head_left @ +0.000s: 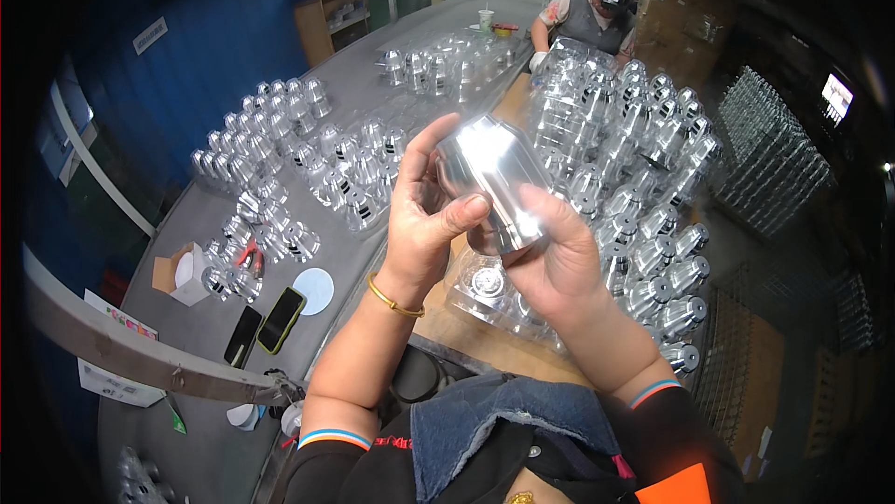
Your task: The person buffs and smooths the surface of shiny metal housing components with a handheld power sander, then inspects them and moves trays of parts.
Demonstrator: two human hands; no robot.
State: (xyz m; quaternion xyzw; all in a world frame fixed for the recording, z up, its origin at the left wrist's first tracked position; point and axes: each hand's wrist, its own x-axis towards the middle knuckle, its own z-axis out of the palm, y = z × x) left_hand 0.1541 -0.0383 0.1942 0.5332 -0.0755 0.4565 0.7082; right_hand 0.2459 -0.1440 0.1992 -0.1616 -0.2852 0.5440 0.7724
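In the head view, the left hand (419, 215) is curved around one side of a polished metal housing (503, 173), its thumb across the near face. The right hand (564, 262) holds the lower end, though blur and the housing hide exactly where its fingers press. The housing is tilted, raised in front of the chest, beyond a clear plastic tray (480, 311). Good handling probably means light pressure from both hands, slow turning under the glare, and thumbs kept off the shiny face where possible.
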